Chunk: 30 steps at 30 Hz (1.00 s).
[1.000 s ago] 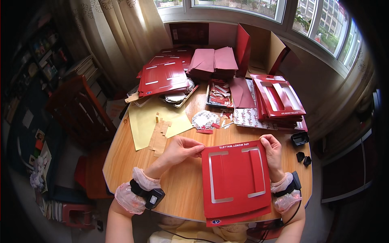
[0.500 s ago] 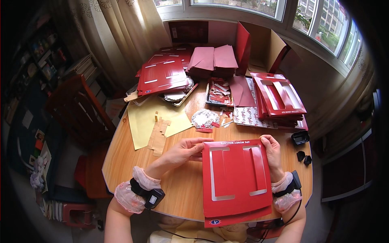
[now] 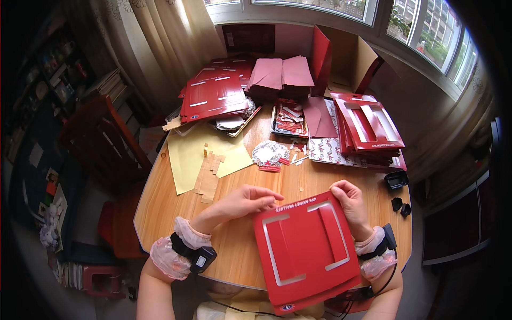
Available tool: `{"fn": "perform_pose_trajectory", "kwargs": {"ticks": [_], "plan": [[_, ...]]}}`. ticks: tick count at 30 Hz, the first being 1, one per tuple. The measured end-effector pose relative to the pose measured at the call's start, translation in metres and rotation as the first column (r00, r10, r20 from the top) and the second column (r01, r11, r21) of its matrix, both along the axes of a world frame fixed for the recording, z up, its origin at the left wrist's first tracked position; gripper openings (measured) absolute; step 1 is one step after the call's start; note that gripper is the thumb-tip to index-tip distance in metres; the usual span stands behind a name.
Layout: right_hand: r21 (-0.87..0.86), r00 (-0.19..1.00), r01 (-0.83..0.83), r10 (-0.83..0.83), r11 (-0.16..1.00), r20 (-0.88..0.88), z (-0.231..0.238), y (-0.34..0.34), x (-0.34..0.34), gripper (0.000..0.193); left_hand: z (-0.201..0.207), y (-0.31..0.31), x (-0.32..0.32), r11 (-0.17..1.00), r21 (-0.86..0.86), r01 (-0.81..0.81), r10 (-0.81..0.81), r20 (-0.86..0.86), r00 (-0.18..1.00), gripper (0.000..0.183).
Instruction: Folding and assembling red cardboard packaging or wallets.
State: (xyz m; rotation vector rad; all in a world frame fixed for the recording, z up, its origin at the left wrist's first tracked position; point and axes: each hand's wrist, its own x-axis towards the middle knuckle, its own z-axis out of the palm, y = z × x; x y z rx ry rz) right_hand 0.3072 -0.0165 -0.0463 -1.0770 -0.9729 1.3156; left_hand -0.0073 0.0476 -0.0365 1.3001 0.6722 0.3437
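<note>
A red cardboard wallet sleeve (image 3: 306, 250) with bracket-shaped cut-outs hangs tilted over the table's near edge. My right hand (image 3: 352, 205) is closed on its upper right corner, thumb in front. Just off its upper left corner is my left hand (image 3: 242, 205), fingers stretched out and holding nothing visible. A tiny pale scrap (image 3: 301, 189) lies on the wooden table (image 3: 234, 250) beyond the sleeve. Farther off, a round lacy paper piece (image 3: 271, 153) sits beside a small red strip (image 3: 269, 169).
At the back are stacks of red sleeves (image 3: 216, 96), pink envelopes (image 3: 266, 73) and an open carton (image 3: 346, 61). A scrap-filled tray (image 3: 288, 120) sits mid-table. More cut-out sleeves (image 3: 368, 122) and a black container (image 3: 396, 180) are right; yellow paper (image 3: 184, 160) is left.
The sleeve has tilted, its top left corner dropping toward me. My left hand has come off its edge, while my right still grips it. A tiny scrap now shows on the table.
</note>
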Motion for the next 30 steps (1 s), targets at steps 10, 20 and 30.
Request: {"fn": "perform_pose_trajectory", "kwargs": {"ticks": [10,20,30], "plan": [[-0.042,0.989,-0.139,0.140,0.989,0.036,0.008,-0.008,-0.023,0.008,0.010,-0.025,0.024,0.978,0.192,0.076,-0.071,-0.035,0.997,0.033],[0.019,0.967,-0.233,0.229,0.972,0.115,0.005,-0.014,-0.036,0.011,-0.008,-0.034,0.037,0.996,0.055,0.065,-0.072,0.150,0.986,0.041],[-0.008,0.999,-0.043,0.043,0.999,-0.005,0.011,-0.010,-0.032,0.016,-0.005,-0.028,0.030,0.998,0.056,-0.039,0.028,0.183,0.983,0.042]]}}
